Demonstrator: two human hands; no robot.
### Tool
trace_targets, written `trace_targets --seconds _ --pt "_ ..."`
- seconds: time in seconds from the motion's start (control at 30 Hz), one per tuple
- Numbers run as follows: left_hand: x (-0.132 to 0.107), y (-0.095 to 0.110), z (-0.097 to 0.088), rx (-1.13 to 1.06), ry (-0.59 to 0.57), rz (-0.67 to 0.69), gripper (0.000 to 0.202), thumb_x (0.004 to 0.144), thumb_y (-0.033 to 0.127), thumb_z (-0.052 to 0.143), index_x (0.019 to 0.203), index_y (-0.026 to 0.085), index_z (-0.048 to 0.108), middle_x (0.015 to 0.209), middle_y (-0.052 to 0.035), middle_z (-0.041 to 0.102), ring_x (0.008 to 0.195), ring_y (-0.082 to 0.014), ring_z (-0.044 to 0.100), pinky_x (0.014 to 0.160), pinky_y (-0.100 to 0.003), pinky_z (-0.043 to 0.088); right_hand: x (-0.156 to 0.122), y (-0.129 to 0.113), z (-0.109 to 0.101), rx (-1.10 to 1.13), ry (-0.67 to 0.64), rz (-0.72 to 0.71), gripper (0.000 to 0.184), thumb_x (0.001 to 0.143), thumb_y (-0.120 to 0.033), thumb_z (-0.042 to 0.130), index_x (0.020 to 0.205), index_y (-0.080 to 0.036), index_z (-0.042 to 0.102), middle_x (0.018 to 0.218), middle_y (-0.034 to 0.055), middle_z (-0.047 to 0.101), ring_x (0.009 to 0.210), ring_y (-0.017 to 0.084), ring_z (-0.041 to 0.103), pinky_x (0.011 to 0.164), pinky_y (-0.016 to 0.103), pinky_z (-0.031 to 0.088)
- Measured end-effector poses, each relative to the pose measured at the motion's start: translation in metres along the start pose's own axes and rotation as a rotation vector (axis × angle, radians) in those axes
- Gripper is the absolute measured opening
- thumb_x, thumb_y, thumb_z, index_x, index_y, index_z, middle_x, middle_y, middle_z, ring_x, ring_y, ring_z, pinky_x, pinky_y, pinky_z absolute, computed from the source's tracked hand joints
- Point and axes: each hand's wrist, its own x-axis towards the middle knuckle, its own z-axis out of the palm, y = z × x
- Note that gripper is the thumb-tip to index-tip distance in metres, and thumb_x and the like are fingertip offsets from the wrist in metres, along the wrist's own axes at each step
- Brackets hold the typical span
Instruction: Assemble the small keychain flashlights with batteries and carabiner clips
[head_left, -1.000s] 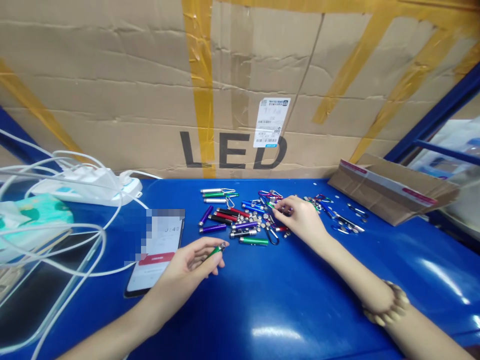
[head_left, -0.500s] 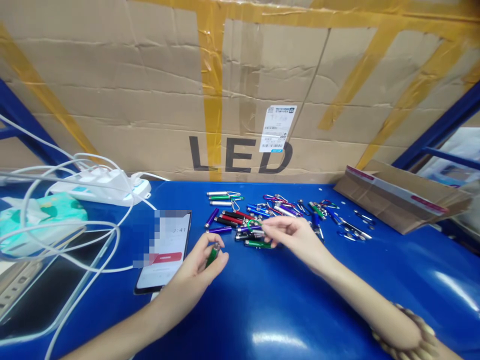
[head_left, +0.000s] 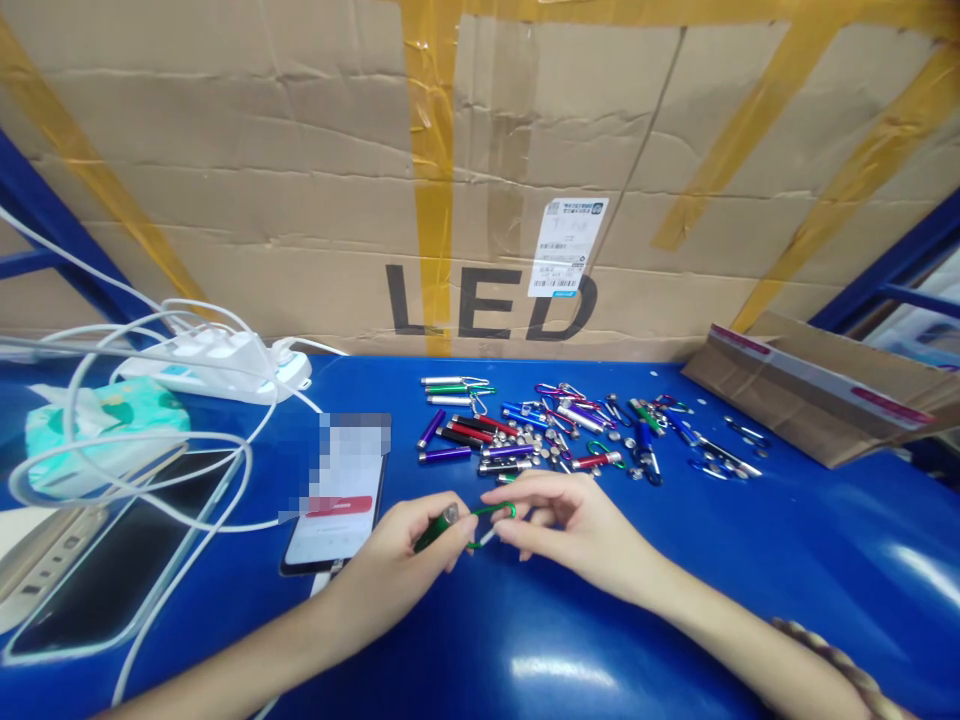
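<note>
My left hand (head_left: 401,562) is closed around a small green metal flashlight (head_left: 433,532), its silver end sticking up past the fingers. A green carabiner clip (head_left: 513,512) is pinched by my right hand (head_left: 574,518). The clip's loop reaches the left thumb and fingertips, close to the flashlight's end; whether the two are joined I cannot tell. Just beyond both hands lies a pile of similar small flashlights, among them a purple flashlight (head_left: 445,455) and a red flashlight (head_left: 596,460), mixed with silver parts and coloured carabiners.
A phone (head_left: 341,535) lies left of my hands. Further left are a second dark-screened device (head_left: 112,565), a tissue pack (head_left: 112,425), a power strip (head_left: 217,362) and looping white cables. An open cardboard box (head_left: 810,395) stands at the right. A large taped carton (head_left: 300,180) closes off the back.
My right hand has drawn back from the pile towards my left hand, bringing the green carabiner with it. My left hand still grips the green flashlight and has shifted slightly right.
</note>
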Motion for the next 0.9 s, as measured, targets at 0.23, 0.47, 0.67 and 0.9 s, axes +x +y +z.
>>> trace_targets --seconds 0.23,0.47,0.67,0.9 --pt "-0.007 0.002 0.006 -0.108 -0.028 0.076 0.032 0.090 0.035 0.041 0.063 0.019 0.044 0.060 0.0055 0.040 0.057 -0.0111 0.036 0.055 -0.024 0.028 -0.004 0.003 0.016 0.238 -0.122 -0.018 0.024 0.076 -0.026 0.067 0.100 -0.021 0.070 0.080 0.0004 0.056 0.059 0.006 0.056 0.051 0.018 0.052" --pt "-0.008 0.006 0.016 -0.330 -0.080 0.000 0.037 0.089 0.046 0.042 0.066 0.019 0.049 0.056 0.0058 0.042 0.050 -0.0099 0.030 0.050 -0.025 0.023 -0.004 0.007 0.027 0.274 -0.137 -0.092 0.026 0.084 -0.041 0.056 0.094 -0.018 0.066 0.093 0.0021 0.045 0.062 0.006 0.054 0.049 0.018 0.048" --pt "-0.004 -0.006 0.016 -0.339 -0.085 -0.035 0.041 0.087 0.054 0.042 0.069 0.018 0.049 0.056 0.0059 0.043 0.049 -0.0099 0.030 0.049 -0.025 0.024 -0.002 0.011 0.029 0.404 -0.071 0.025 0.030 0.087 -0.047 0.051 0.091 -0.017 0.053 0.075 -0.0011 0.051 0.056 0.007 0.051 0.049 0.019 0.043" --pt "-0.001 -0.006 0.006 -0.290 0.036 -0.088 0.031 0.087 0.047 0.046 0.074 0.019 0.050 0.054 0.0066 0.042 0.049 -0.0100 0.033 0.049 -0.023 0.026 0.006 0.014 0.022 0.562 0.048 0.218 0.034 0.082 -0.047 0.057 0.095 -0.016 0.051 0.071 -0.0034 0.050 0.052 0.006 0.047 0.047 0.019 0.038"
